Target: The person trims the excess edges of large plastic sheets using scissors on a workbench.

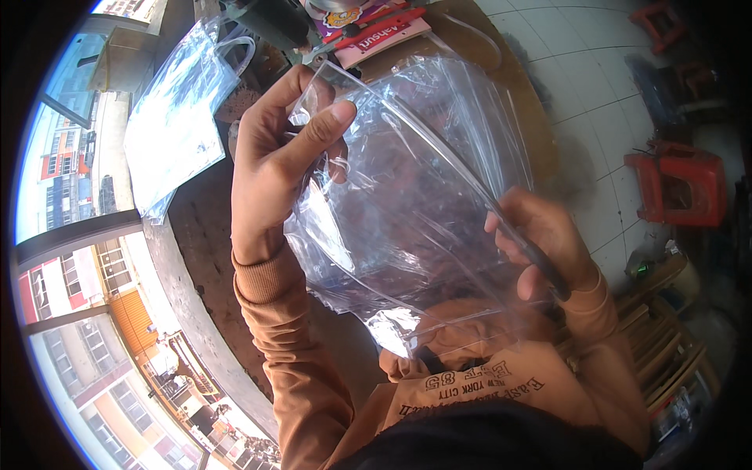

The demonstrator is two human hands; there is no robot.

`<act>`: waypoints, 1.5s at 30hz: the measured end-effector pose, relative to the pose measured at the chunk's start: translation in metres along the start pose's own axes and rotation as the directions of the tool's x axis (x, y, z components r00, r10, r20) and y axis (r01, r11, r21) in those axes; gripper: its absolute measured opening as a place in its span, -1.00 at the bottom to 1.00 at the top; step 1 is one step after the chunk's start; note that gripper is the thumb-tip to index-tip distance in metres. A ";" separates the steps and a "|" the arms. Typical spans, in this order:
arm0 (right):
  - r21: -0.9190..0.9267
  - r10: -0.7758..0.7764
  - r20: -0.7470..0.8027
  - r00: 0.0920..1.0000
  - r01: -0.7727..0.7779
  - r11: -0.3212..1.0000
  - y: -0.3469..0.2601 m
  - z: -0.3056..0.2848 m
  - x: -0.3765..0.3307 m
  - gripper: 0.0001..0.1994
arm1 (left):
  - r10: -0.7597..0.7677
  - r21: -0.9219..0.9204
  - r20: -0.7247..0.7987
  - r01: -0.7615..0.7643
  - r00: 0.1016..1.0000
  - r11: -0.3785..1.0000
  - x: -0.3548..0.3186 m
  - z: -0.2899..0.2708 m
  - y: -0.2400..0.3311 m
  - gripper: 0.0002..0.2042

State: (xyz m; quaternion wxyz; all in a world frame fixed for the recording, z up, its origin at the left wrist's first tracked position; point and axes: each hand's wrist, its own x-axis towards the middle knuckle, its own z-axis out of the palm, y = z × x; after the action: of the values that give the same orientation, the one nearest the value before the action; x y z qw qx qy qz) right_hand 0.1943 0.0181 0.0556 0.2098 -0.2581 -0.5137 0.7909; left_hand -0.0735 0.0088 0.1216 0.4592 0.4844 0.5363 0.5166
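Spanning the frame's centre, the clear sheet (415,207) is pinched near its upper left by the left hand (274,157), the strip (446,149) clasped in the right hand (558,244), work seemingly partway: sheet spread, not yet set down.

From where I stand, the bag (392,207) is clear, glossy plastic, see-through and full of creases and white glints. It's held up aslant and loosely spread, its lower part slack and rumpled. A long, narrow strip (448,153) slants down across it to the right, pale and shiny higher up, dark at the lower end; I can't tell whether they're joined.
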 end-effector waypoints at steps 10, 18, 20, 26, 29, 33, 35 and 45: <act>-0.039 -0.026 -0.012 1.000 0.026 0.999 0.006 0.001 0.000 -0.37 | -0.003 0.006 0.018 0.003 1.000 1.000 0.000 -0.004 0.001 -0.87; 0.035 -0.012 -0.012 1.000 0.012 0.999 -0.001 0.005 0.003 -0.31 | -0.014 0.008 0.050 0.014 0.999 1.000 -0.004 0.000 0.001 -0.85; 0.054 -0.006 0.005 1.000 0.005 0.999 0.001 0.005 0.002 -0.32 | 0.006 0.000 0.047 -0.006 0.999 1.000 -0.005 0.001 0.001 -0.85; 0.088 -0.004 -0.032 0.999 0.007 0.996 0.005 0.008 0.002 -0.32 | 0.004 0.025 0.045 -0.005 0.999 1.000 -0.005 -0.001 0.001 -0.85; -0.013 -0.065 0.004 0.998 0.065 0.998 0.004 0.006 0.005 -0.32 | -0.005 -0.013 0.069 0.006 0.998 1.000 -0.008 0.002 -0.002 -0.85; 0.024 -0.058 -0.002 0.998 0.058 0.998 0.001 0.006 0.006 -0.31 | 0.000 -0.003 0.083 0.000 0.997 1.000 -0.008 0.002 0.000 -0.84; 0.040 -0.038 0.011 0.999 0.038 0.998 0.000 0.005 0.006 -0.32 | 0.003 0.000 0.066 -0.003 0.998 1.000 -0.008 0.002 0.000 -0.84; -0.033 -0.003 -0.039 0.999 0.002 0.999 -0.003 0.006 0.004 -0.32 | -0.014 0.007 0.083 0.013 0.996 1.000 -0.011 0.004 0.003 -0.84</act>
State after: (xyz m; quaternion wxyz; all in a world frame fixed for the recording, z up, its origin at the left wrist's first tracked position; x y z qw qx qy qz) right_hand 0.1877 0.0180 0.0598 0.2167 -0.2764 -0.5226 0.7769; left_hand -0.0684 -0.0020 0.1247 0.4831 0.5033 0.5216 0.4911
